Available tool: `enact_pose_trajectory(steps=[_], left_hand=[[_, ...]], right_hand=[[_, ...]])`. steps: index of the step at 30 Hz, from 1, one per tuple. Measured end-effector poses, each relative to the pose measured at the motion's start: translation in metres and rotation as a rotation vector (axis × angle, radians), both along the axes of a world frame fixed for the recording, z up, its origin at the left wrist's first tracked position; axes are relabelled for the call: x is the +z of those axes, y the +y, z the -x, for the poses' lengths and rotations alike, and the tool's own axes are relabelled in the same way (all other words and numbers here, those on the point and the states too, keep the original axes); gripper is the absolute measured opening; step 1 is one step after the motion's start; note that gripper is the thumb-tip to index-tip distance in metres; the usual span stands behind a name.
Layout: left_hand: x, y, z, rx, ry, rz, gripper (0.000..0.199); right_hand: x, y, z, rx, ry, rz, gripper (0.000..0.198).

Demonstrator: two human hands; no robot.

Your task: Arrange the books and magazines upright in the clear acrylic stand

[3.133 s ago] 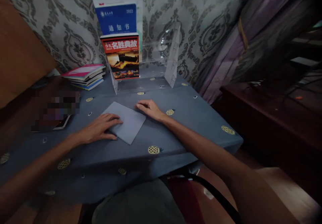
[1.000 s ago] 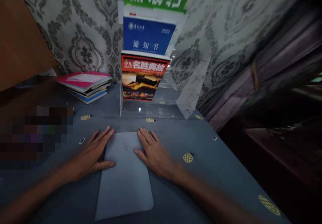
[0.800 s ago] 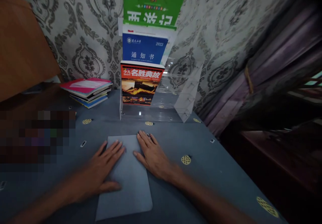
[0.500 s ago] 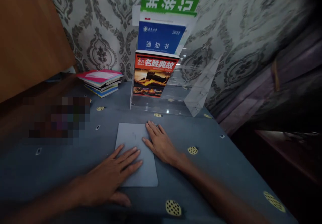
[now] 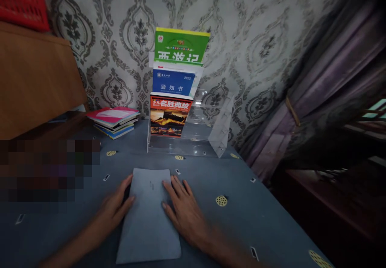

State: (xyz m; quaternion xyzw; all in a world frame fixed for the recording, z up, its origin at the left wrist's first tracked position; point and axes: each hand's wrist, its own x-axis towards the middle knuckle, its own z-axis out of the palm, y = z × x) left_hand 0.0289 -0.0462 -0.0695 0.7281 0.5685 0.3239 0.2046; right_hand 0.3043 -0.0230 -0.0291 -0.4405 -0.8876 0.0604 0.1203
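A thin grey booklet with faint small marks near its top is in front of me, over the blue-grey tablecloth. At its left edge, my left hand has the thumb over the cover and the fingers along the side, their tips partly hidden. My right hand lies on the right edge, fingers stretched out, with the thumb and index finger on the cover. Beyond the booklet stands a clear acrylic book rack. It holds a red-topped book, a blue booklet and a green book in tiers.
Left of the rack is a stack of books with a pink cover on top. A brown wooden cabinet carries a red basket. A blurred-out patch covers the left side. Right of the table hangs a purple curtain.
My left hand has gone from lying flat on the cover to the booklet's left edge. My right hand stays at the right edge. The view has tilted up, showing more wall.
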Motion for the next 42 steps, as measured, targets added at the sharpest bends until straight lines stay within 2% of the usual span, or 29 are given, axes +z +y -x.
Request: enact_pose_trajectory(steps=[2,5,7,9,14,17,19,22,25,29,33,38,42], left_hand=[[0.023,0.002,-0.002,-0.019,-0.258,0.174,0.067],[0.05,0.006,-0.01,-0.086,-0.585,0.516,0.069],[0.059,0.01,-0.017,-0.121,-0.747,0.678,0.07],[0.063,0.015,-0.023,-0.128,-0.879,0.744,0.069],[0.068,0.029,-0.028,-0.136,-1.099,0.724,0.058],[0.066,0.038,-0.028,-0.174,-1.149,0.713,0.057],[0.063,0.043,-0.027,-0.187,-1.17,0.716,0.059],[0.06,0.05,-0.024,-0.188,-1.192,0.71,0.06],[0.059,0.056,-0.021,-0.195,-1.201,0.696,0.058],[0.058,0.065,-0.015,-0.178,-1.184,0.706,0.05],[0.059,0.078,-0.011,-0.137,-1.2,0.705,0.039],[0.068,0.094,-0.009,-0.099,-1.221,0.64,0.031],[0.078,0.105,-0.009,-0.081,-1.222,0.564,0.036]], right_hand=[[-0.002,0.001,-0.001,0.002,0.019,-0.002,0.059],[-0.006,0.003,-0.002,0.005,0.057,0.009,0.063],[-0.01,0.003,-0.003,0.0,0.101,0.035,0.064],[-0.014,0.004,-0.005,-0.016,0.184,0.077,0.065],[-0.02,0.012,-0.009,-0.15,0.576,0.269,0.08],[-0.013,0.02,-0.009,-0.218,0.827,0.451,0.098],[-0.005,0.024,-0.008,-0.232,0.964,0.587,0.103],[0.008,0.03,-0.006,-0.205,1.051,0.813,0.085],[0.014,0.037,-0.003,-0.177,1.072,0.933,0.064],[0.014,0.052,0.001,-0.149,1.155,1.019,0.056],[0.01,0.072,0.007,-0.145,1.206,1.058,0.059],[0.014,0.094,0.013,-0.076,1.247,1.017,0.061],[0.024,0.106,0.012,0.023,1.271,0.957,0.056]])
